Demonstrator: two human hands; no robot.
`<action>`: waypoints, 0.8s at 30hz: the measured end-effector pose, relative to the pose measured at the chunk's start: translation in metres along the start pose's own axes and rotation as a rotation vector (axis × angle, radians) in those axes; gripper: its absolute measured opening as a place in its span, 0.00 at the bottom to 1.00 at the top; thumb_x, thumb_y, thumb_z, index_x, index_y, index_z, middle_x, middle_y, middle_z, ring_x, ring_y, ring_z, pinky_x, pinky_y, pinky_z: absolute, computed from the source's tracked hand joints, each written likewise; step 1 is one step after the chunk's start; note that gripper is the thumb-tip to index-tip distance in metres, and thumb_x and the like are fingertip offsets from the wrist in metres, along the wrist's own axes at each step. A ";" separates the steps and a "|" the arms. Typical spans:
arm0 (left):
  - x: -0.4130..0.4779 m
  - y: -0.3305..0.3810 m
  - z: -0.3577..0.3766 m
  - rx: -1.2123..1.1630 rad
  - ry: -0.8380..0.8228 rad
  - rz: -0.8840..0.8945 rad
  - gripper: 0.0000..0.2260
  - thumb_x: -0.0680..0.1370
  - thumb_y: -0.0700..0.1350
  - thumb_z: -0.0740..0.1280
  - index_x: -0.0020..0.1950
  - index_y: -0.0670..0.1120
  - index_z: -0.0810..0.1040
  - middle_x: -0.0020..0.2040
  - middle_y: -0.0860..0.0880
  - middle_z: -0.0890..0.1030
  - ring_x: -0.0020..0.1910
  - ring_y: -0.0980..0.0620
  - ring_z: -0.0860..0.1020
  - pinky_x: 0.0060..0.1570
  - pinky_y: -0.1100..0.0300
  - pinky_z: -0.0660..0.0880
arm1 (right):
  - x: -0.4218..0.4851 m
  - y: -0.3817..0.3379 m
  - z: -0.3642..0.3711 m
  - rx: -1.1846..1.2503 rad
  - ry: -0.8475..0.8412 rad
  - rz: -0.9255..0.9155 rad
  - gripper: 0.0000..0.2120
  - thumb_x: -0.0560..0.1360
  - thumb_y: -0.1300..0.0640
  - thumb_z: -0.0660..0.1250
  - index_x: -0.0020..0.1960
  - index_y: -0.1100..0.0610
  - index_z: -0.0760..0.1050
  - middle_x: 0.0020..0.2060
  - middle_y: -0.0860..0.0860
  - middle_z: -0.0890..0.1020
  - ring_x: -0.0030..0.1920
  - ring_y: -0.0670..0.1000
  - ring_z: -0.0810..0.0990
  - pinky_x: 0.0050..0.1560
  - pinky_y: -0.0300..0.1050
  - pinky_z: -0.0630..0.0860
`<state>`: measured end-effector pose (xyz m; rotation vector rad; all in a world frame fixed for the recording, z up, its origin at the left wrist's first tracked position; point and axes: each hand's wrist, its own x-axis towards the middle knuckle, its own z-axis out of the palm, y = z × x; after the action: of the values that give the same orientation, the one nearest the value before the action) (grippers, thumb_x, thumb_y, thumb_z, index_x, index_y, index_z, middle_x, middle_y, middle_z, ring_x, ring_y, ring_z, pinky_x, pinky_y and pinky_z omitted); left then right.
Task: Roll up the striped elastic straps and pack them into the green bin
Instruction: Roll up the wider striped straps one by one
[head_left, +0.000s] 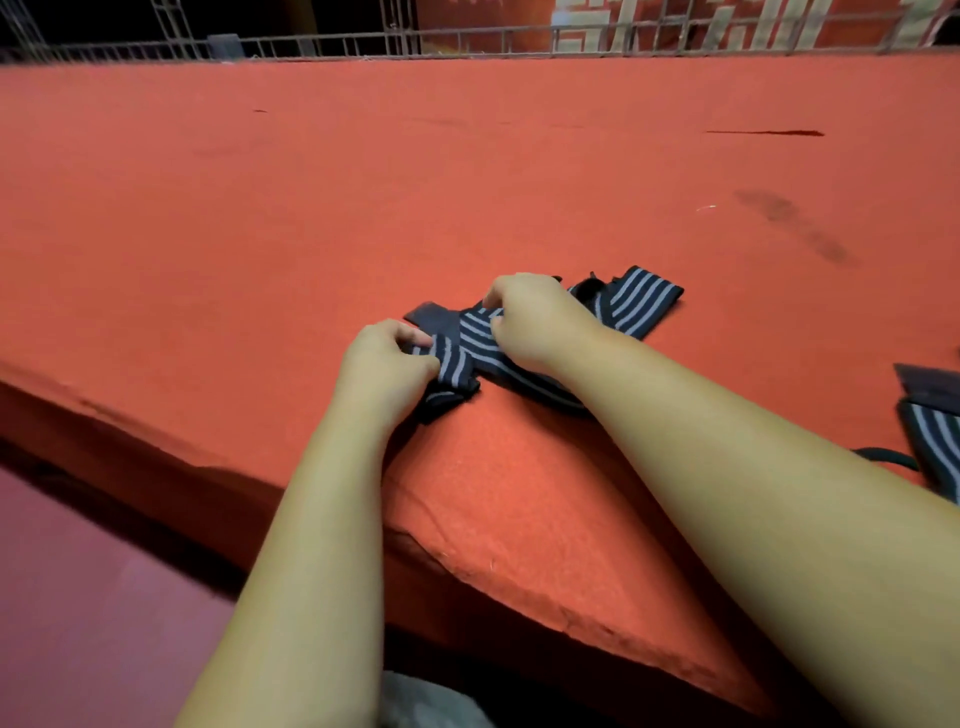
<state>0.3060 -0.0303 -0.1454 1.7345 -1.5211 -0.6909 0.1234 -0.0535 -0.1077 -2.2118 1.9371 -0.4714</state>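
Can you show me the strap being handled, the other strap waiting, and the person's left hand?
Striped strap (475, 340): head view, its striped middle fold.
Second strap (932, 431): head view, its striped band at the right edge.
Left hand (387, 358): head view, the back of the hand.

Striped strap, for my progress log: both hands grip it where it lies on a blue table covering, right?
Wrong in one respect: the head view shows the table covering is orange-red, not blue. The left hand and right hand do both grip the striped strap lying on it.
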 end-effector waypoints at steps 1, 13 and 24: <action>0.002 -0.003 -0.001 0.006 -0.019 -0.003 0.13 0.74 0.38 0.72 0.56 0.51 0.84 0.56 0.48 0.84 0.53 0.45 0.84 0.51 0.54 0.79 | 0.010 -0.003 0.003 -0.041 -0.039 0.006 0.13 0.81 0.64 0.61 0.61 0.62 0.81 0.56 0.59 0.84 0.59 0.62 0.81 0.56 0.56 0.81; 0.018 -0.005 0.015 0.063 0.051 -0.037 0.07 0.78 0.43 0.76 0.51 0.55 0.83 0.52 0.49 0.86 0.53 0.47 0.84 0.50 0.58 0.75 | 0.043 -0.014 0.005 -0.163 -0.150 0.117 0.10 0.82 0.62 0.64 0.42 0.59 0.75 0.37 0.54 0.78 0.38 0.57 0.76 0.37 0.45 0.71; -0.004 0.007 0.000 0.028 0.186 0.004 0.14 0.77 0.34 0.67 0.55 0.49 0.86 0.56 0.47 0.86 0.58 0.45 0.82 0.52 0.61 0.70 | -0.012 0.023 -0.088 0.089 0.208 0.168 0.13 0.84 0.59 0.64 0.67 0.56 0.77 0.61 0.57 0.82 0.64 0.61 0.79 0.54 0.47 0.72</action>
<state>0.3013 -0.0264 -0.1402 1.7641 -1.4116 -0.4931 0.0704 -0.0382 -0.0344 -1.9942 2.1354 -0.7719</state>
